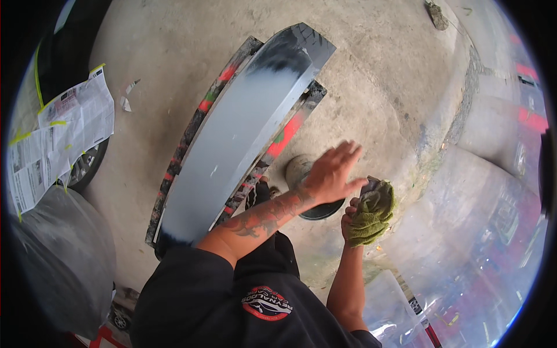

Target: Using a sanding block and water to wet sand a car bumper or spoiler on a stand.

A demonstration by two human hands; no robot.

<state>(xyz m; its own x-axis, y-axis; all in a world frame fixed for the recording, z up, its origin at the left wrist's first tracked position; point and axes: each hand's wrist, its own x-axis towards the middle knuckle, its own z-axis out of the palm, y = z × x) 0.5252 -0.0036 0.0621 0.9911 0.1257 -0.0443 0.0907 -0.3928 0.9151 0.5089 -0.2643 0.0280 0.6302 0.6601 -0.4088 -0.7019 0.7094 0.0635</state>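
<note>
Car body panel (238,133) on stand (288,129), on floor (377,104). Bucket (297,168) right of panel, partly behind left hand (332,175). Towel (374,219) in right hand (348,225), right of bucket. Newspaper sheets (75,110) left of panel, partly over wheel (93,165); plastic sheeting (464,232) far right.

bucket (297,168) partly behind left hand (333,175)

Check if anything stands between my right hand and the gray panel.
Yes: your left hand and forearm lie between your right hand, which holds the green cloth, and the gray panel in this view. The bucket shows partly beneath the left hand.
</note>
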